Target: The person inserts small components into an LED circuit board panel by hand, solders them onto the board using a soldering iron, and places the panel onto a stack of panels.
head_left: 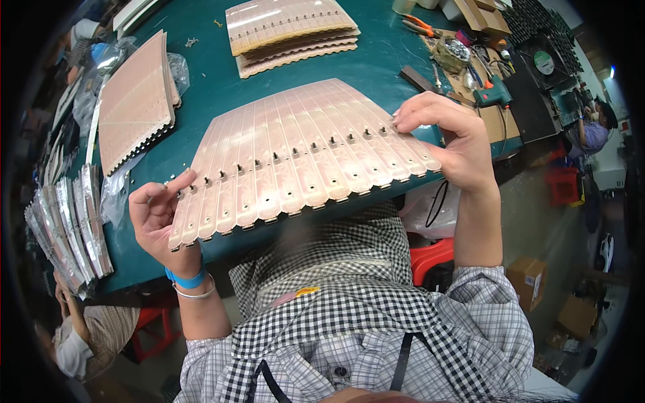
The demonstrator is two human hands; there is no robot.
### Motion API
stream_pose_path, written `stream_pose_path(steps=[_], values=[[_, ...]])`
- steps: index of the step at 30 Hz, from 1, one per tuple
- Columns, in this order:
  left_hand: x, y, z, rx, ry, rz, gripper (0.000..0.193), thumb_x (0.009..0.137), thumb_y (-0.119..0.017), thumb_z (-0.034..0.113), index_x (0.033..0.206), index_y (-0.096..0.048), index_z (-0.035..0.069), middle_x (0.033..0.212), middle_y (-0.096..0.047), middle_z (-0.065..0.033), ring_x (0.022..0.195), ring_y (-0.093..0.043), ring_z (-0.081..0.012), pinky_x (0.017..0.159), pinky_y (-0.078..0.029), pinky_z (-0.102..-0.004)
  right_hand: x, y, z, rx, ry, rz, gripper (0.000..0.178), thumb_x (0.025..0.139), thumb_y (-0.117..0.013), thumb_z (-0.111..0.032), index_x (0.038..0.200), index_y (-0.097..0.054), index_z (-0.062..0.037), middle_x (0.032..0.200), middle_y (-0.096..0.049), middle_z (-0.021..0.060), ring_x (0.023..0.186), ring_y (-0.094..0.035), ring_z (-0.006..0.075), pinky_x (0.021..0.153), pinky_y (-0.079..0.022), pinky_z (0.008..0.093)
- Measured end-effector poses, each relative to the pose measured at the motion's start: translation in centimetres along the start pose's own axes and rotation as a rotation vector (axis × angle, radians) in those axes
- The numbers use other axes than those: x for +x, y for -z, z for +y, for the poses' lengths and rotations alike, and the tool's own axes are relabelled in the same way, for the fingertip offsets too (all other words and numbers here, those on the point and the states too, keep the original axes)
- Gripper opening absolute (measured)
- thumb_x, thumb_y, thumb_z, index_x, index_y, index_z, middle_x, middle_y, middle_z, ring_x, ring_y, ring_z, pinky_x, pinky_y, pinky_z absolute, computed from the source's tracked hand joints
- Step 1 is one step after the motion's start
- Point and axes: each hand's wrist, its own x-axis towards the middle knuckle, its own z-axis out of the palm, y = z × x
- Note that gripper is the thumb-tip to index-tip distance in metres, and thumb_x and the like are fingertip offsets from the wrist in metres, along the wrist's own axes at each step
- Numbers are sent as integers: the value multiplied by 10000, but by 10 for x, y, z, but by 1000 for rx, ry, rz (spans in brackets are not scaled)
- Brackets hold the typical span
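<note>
Between my hands is a wide, pinkish-beige panel of joined strips [289,151], tilted above the table, its near edge scalloped. A row of small dark upright pins crosses it, with small holes nearer the edge. My left hand [161,211] is closed on its left near corner, the thumb on top. At the right edge my right hand [453,134] grips the panel, fingertips on the upper face near the last pin. What the fingers under the panel do is hidden. A blue band [186,277] and a pale bangle [195,293] circle my left wrist.
Similar panels lie in a stack [292,33] at the back and a tilted pile [134,107] at left on the green table [208,87]. Silvery wrapped strips [70,228] lie far left. Orange-handled pliers [418,27] and a green power tool [494,94] are at right. Other people are nearby.
</note>
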Motion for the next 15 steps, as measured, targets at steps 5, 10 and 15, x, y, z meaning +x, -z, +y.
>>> stream_pose_path(steps=[5, 10, 15], values=[[0, 1, 1, 28, 7, 1, 343, 893, -676, 63, 1171, -480, 24, 1089, -689, -279, 989, -707, -254, 873, -553, -332, 0, -1, 2, 12, 4, 4, 205, 708, -767, 12, 908, -718, 8, 924, -716, 105, 875, -687, 213, 788, -532, 311], [2, -1, 4, 20, 6, 3, 354, 883, -695, 67, 1162, -481, 27, 1085, -692, -273, 983, -707, -248, 869, -553, -328, 1, -3, -3, -14, -4, 34, 199, 704, -769, 4, 896, -717, 11, 911, -714, 106, 869, -689, 209, 776, -531, 296], [2, -2, 4, 34, 13, 8, 360, 873, -716, 77, 1142, -481, 28, 1072, -698, -265, 956, -707, -228, 860, -554, -324, 0, -2, -11, -59, -28, 14, 248, 707, -776, -18, 946, -710, -4, 1014, -690, 111, 988, -662, 229, 872, -510, 340]])
